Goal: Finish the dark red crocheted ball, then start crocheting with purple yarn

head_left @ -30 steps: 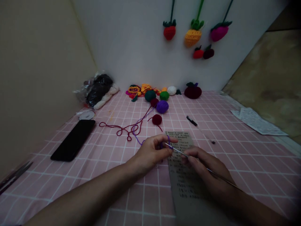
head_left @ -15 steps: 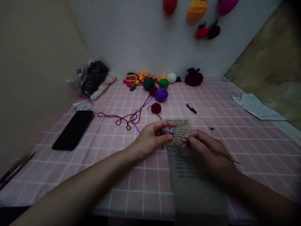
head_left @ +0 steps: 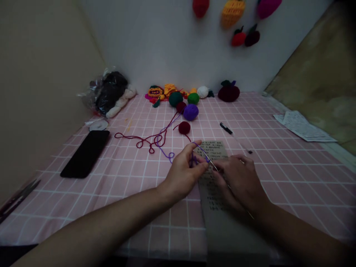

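Observation:
My left hand pinches a loop of purple yarn just above the pink checked tablecloth. The strand runs back across the cloth to a purple yarn ball. My right hand grips a thin metal crochet hook, whose tip points up-left into the yarn at my left fingers. Both hands hover over a brown sheet of printed text.
A black phone lies at left, scissors at the left edge. Dark red yarn trails to a small red ball. Yarn balls and crochet pieces line the wall. A pen and papers lie to the right.
The view tilted down a second ago. My right hand has turned the hook steeper and drawn closer to my left hand, which moved slightly right with the purple yarn.

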### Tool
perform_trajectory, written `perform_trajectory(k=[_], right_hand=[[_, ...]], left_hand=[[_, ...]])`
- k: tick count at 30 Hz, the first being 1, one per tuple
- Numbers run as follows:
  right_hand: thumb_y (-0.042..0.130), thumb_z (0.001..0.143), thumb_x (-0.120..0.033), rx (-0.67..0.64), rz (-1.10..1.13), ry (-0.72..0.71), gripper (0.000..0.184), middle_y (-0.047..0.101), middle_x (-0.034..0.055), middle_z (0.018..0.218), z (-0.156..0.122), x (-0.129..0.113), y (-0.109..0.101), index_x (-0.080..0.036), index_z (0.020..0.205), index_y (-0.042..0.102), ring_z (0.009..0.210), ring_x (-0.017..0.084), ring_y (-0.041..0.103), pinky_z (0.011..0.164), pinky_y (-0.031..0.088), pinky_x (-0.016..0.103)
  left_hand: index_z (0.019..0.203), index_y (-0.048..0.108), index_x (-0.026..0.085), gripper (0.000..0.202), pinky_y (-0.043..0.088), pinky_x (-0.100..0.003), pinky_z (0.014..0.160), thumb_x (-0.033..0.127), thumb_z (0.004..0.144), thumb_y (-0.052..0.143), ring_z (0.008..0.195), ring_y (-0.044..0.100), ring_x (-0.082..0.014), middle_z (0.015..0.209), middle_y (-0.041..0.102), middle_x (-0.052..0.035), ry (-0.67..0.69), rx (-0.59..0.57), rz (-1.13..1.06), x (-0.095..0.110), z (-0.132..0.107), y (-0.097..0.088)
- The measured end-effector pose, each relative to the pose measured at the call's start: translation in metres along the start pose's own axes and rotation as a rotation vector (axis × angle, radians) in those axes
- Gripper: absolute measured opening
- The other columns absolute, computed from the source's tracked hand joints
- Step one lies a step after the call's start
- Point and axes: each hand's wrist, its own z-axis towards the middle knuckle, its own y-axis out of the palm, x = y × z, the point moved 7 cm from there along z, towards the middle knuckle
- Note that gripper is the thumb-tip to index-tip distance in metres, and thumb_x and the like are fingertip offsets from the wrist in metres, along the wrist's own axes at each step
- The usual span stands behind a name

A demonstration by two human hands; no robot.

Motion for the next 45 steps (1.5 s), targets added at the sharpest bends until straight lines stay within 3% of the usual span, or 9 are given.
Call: perform_trajectory(k=[4,8,14,25,40,45], right_hand=[[0.047,0.092,-0.019,0.005,0.073,-0.014,0.016,0.07,0.004,0.093,0.0,0.001,-0.002,-0.022,0.106,0.053,0.086,0.023,0.063,0.094,0.031,0.046],[0.045,0.091,-0.018,0.004,0.171,-0.032,0.019,0.068,0.0021,0.092,0.001,0.002,-0.006,-0.026,0.108,0.048,0.086,0.023,0.062,0.094,0.033,0.045],[0.045,0.09,-0.014,0.024,0.311,-0.044,0.018,0.066,0.0,0.086,0.003,0.002,-0.017,-0.027,0.102,0.05,0.085,0.02,0.061,0.094,0.038,0.042],[0.047,0.088,-0.013,0.036,0.373,-0.038,0.02,0.066,-0.0001,0.083,0.003,0.009,-0.02,-0.028,0.101,0.053,0.08,0.02,0.063,0.094,0.041,0.043],[0.048,0.087,-0.011,0.036,0.41,-0.039,0.02,0.065,-0.002,0.082,0.004,0.01,-0.022,-0.027,0.099,0.053,0.077,0.017,0.062,0.1,0.037,0.044],[0.047,0.088,-0.011,0.008,0.457,-0.023,0.021,0.065,-0.001,0.083,0.001,0.015,-0.019,-0.027,0.1,0.054,0.076,0.018,0.062,0.102,0.036,0.048]], left_hand=[[0.124,0.052,0.018,0.06,0.027,-0.022,0.05,0.021,0.069,0.075,0.05,0.039,-0.0035,0.076,0.053,0.0059,-0.182,-0.096,-0.212,-0.003,-0.001,0.005],[0.12,0.056,0.019,0.056,0.015,-0.022,0.043,0.019,0.068,0.077,0.044,0.031,-0.0006,0.074,0.051,0.0069,-0.248,-0.176,-0.289,0.001,-0.003,0.004],[0.122,0.057,0.018,0.057,0.013,-0.022,0.043,0.015,0.068,0.076,0.044,0.03,0.0004,0.074,0.051,0.0065,-0.272,-0.2,-0.301,0.005,-0.001,-0.002],[0.121,0.058,0.017,0.057,0.011,-0.022,0.044,0.014,0.068,0.076,0.047,0.028,0.0001,0.078,0.049,0.0052,-0.289,-0.2,-0.31,0.007,0.002,-0.009],[0.117,0.062,0.016,0.053,0.011,-0.02,0.041,0.012,0.066,0.075,0.043,0.022,0.0011,0.073,0.05,0.0053,-0.303,-0.168,-0.339,0.01,0.007,-0.015],[0.117,0.063,0.015,0.05,0.012,-0.018,0.042,0.011,0.068,0.074,0.043,0.019,0.0004,0.061,0.043,0.008,-0.303,-0.166,-0.355,0.009,0.009,-0.017]])
